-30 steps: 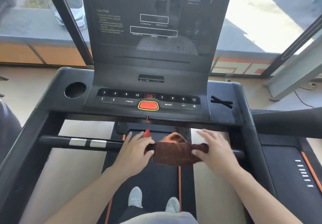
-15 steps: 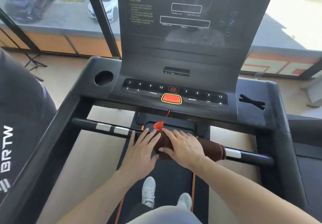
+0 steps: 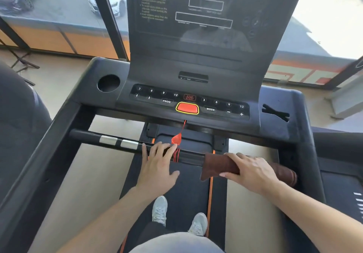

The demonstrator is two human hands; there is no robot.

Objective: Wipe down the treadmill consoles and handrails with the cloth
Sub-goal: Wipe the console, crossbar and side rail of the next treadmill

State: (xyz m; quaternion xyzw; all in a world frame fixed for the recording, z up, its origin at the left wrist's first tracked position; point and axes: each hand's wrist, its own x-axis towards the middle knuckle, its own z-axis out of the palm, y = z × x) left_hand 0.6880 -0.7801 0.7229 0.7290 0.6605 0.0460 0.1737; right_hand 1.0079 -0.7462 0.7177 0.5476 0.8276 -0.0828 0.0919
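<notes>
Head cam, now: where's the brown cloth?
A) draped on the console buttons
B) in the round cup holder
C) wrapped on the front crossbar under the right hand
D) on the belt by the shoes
C: the brown cloth wraps the front crossbar, with the right hand gripping over it.

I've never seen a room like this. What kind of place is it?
Probably a gym. The person stands on a treadmill belt facing its console, and another machine sits close beside it, near big street-facing windows.

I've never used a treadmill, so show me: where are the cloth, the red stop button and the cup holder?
cloth [image 3: 218, 164]: head view, bare left part.
red stop button [image 3: 187, 108]: head view, middle.
cup holder [image 3: 108, 83]: head view, dark inside.
</notes>
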